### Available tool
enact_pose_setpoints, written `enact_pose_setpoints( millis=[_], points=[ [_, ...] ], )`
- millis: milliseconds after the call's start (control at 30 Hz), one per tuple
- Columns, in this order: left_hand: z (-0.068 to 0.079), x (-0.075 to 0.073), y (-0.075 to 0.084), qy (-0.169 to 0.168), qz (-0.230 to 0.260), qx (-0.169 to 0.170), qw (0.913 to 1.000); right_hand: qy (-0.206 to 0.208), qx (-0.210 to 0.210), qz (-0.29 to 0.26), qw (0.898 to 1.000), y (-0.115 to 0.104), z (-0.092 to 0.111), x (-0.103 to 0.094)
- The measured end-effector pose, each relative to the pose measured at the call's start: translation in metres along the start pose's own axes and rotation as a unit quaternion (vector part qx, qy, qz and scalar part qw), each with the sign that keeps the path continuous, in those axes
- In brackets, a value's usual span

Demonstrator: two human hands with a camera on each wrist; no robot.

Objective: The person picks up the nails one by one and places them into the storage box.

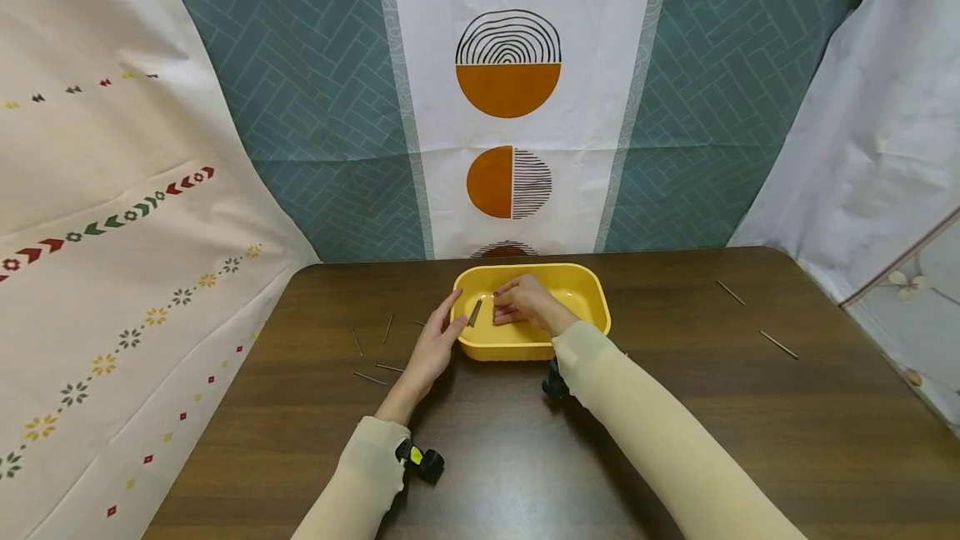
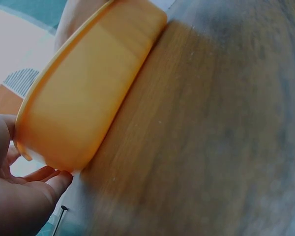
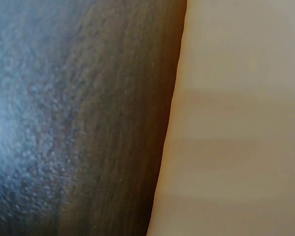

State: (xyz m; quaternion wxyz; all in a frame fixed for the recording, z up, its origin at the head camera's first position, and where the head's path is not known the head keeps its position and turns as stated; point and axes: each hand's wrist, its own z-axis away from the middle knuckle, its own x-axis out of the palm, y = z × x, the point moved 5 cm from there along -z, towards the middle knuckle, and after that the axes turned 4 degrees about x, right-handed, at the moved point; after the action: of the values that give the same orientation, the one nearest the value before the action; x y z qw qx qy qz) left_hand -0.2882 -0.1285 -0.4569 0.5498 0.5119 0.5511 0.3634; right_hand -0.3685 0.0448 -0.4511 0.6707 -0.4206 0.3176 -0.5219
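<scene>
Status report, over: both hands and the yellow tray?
Left hand touching left end of yellow tray. Right hand inside it, grip unclear. Tray upright on table, nails inside. Loose nails both sides; no obstruction visible.

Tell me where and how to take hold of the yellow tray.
Probably best by the rim of the yellow tray at its two short ends, coming in from left and right. The tray stands flat, longer side to side, and its rim runs all round above the table. The left hand touches the left end; the right hand, inside, would need to come out.
</scene>
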Motion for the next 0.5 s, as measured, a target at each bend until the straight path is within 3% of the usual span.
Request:
enact_pose_setpoints(
  millis=[500],
  points=[
    [-0.0020, 0.0002, -0.0054, 0.002, 0.011, 0.009, 0.9999, -0.013, 0.000, 0.005, 1.000, 0.0001, -0.0008, 0.0002]
  ],
)
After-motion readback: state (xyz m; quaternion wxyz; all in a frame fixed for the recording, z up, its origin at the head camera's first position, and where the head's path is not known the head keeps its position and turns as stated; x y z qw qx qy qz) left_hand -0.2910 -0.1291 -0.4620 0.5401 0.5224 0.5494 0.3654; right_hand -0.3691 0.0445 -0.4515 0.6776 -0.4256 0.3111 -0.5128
